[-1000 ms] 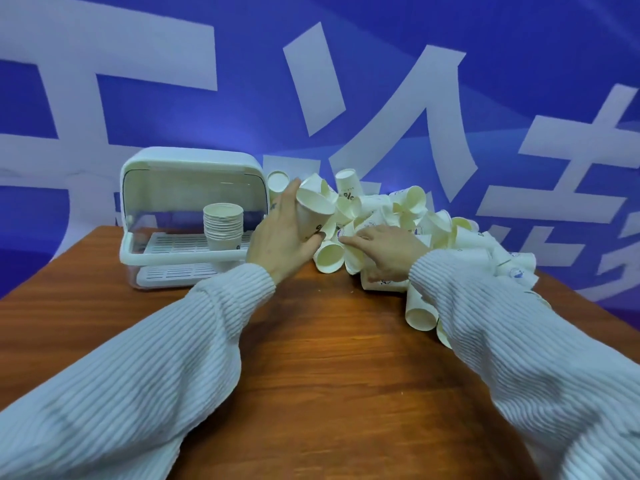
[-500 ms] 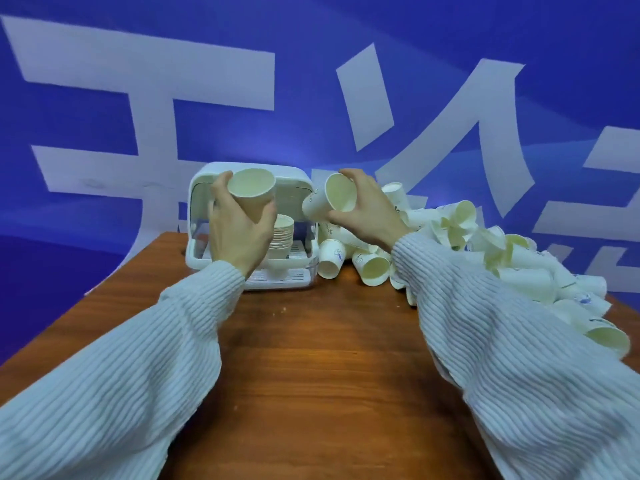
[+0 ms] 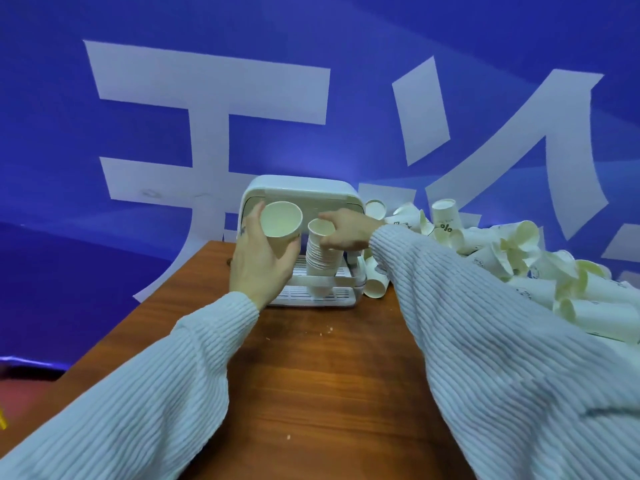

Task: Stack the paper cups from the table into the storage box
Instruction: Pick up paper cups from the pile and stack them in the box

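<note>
Clamped round a single paper cup, my left hand held it raised before the storage box. My right hand pinched the top cup of the stack standing inside the box — the grip curled on its rim. I judged the job barely begun: one stack in, a large heap of loose cups left on the worktop. One cup's print looked like "%"; other markings were unreadable.

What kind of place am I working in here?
Probably a staged demo or recording space, not a kitchen: a blue banner with huge white characters fills the background, and a wooden table holds only a storage box and a cup pile.
</note>
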Motion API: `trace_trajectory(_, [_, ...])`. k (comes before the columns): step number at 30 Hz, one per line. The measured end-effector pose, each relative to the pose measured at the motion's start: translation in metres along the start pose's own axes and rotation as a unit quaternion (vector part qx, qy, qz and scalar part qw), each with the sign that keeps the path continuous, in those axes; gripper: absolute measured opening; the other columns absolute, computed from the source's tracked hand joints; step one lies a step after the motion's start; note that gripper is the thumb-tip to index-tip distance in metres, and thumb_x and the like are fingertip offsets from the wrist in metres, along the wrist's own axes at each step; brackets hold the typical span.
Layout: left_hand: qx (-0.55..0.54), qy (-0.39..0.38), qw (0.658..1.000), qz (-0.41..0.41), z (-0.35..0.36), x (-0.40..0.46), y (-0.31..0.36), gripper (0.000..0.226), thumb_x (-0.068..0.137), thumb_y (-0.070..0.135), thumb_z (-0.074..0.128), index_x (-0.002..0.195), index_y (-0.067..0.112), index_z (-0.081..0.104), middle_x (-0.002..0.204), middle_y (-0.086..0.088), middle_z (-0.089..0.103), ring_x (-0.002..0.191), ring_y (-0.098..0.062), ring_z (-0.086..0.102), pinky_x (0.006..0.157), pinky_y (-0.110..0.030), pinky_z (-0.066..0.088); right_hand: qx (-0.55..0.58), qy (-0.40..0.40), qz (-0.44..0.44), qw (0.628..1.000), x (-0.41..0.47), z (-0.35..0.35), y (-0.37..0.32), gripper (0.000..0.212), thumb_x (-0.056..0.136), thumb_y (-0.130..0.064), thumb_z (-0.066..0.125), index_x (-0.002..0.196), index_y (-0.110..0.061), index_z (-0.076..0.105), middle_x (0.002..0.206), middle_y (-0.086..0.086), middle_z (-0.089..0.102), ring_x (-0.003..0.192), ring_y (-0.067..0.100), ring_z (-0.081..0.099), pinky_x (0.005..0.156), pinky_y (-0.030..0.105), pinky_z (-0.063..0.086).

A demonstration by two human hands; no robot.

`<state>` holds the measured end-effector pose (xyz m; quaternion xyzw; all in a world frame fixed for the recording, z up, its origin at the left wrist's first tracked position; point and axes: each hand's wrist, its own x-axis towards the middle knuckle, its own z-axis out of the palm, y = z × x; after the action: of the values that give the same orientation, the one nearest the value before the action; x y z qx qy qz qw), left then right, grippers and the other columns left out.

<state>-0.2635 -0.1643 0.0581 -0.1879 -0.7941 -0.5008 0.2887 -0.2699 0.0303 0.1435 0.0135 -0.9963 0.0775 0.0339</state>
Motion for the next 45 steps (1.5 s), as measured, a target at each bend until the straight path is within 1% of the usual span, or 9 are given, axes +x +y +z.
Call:
trace_trajectory(6, [-0.014,-0.005,1.000,-0.015,0.005,0.008,-0.012,0.083,0.091,0.043,0.071,0.157,0.023,0.025,0.151,-0.002,0.045,0.134,-0.021,0.045,0.105,-0.039,0.047,-0.035,-0.106,0.031,0.993,0.016,0.031,0.004,0.126,0.077,-0.052,0.081,0.165,-0.023,-0.004,0.172,0.006,0.001,0.156,0.030,0.020,0.124,0.048,0.027])
trace_trajectory(9, [-0.046,0.006,0.999,-0.021,0.009,0.022,-0.010,0.081,0.088,0.041,0.075,0.154,0.024,0.031,0.147,0.000,0.047,0.132,-0.018,0.046,0.106,-0.045,0.049,-0.021,-0.113,0.019,0.993,0.011,0.029,0.008,0.131,0.078,-0.045,0.086,0.164,-0.024,-0.009,0.173,0.006,-0.007,0.158,0.026,0.013,0.127,0.043,0.021])
trace_trajectory(12, [-0.071,0.025,0.997,-0.024,0.016,0.039,0.000,0.080,0.086,0.040,0.076,0.152,0.020,0.035,0.147,0.000,0.046,0.134,-0.018,0.043,0.112,-0.043,0.043,0.040,-0.048,0.002,0.998,0.001,0.023,0.012,0.123,0.082,-0.033,0.085,0.165,-0.023,-0.006,0.171,0.011,0.019,0.127,0.023,0.058,0.112,0.032,0.040])
trace_trajectory(14, [-0.071,0.023,0.997,-0.011,0.022,0.048,0.008,0.081,0.086,0.041,0.076,0.152,0.016,0.038,0.148,-0.002,0.046,0.136,-0.019,0.041,0.114,-0.038,0.037,0.077,0.016,-0.007,0.997,-0.010,0.020,0.016,0.116,0.084,-0.027,0.081,0.166,-0.026,-0.002,0.165,0.013,0.035,0.110,0.026,0.067,0.101,0.036,0.051])
trace_trajectory(19, [-0.037,-0.079,0.996,0.016,0.045,0.060,0.021,0.083,0.085,0.043,0.079,0.153,0.014,0.040,0.148,-0.008,0.049,0.136,-0.025,0.046,0.114,-0.041,0.039,0.120,0.068,-0.005,0.990,-0.034,0.016,0.038,0.103,0.089,-0.027,0.075,0.166,-0.028,0.006,0.157,0.013,0.046,0.131,0.026,0.058,0.098,0.028,0.044])
trace_trajectory(24, [0.144,-0.230,0.962,0.008,0.068,0.046,0.012,0.083,0.086,0.072,0.054,0.149,0.020,0.045,0.145,-0.011,0.039,0.137,-0.033,0.040,0.112,-0.049,0.036,0.101,0.074,0.002,0.992,-0.053,0.014,0.053,0.096,0.092,-0.027,0.070,0.165,-0.031,0.008,0.150,0.006,0.054,0.109,0.021,0.063,0.089,0.029,0.044])
trace_trajectory(31, [0.312,-0.251,0.914,0.064,0.059,0.039,0.018,0.096,0.085,0.087,0.029,0.155,0.022,0.036,0.170,-0.009,0.012,0.155,-0.031,0.006,0.120,-0.056,0.016,0.094,0.085,0.023,0.992,-0.083,0.005,0.074,0.089,0.095,-0.030,0.066,0.164,-0.034,0.010,0.146,0.009,0.056,0.117,0.025,0.063,0.099,0.034,0.047])
trace_trajectory(36, [0.204,-0.152,0.946,0.200,0.075,0.009,0.062,0.070,0.091,0.065,0.049,0.145,0.020,0.048,0.152,-0.008,0.042,0.143,-0.031,0.028,0.113,-0.051,0.028,0.089,0.119,0.079,0.986,-0.144,-0.020,0.109,0.080,0.095,-0.031,0.066,0.162,-0.035,0.022,0.145,0.002,0.057,0.105,0.016,0.062,0.092,0.028,0.042])
trace_trajectory(45, [0.106,-0.334,0.890,0.291,0.172,-0.105,0.171,0.077,0.080,0.065,0.040,0.142,0.022,0.054,0.142,-0.006,0.053,0.136,-0.032,0.038,0.108,-0.049,0.038,0.024,0.082,0.246,0.965,-0.311,-0.045,0.198,0.045,0.097,-0.031,0.063,0.141,-0.029,0.058,0.139,-0.006,0.062,0.130,0.011,0.055,0.111,0.033,0.042])
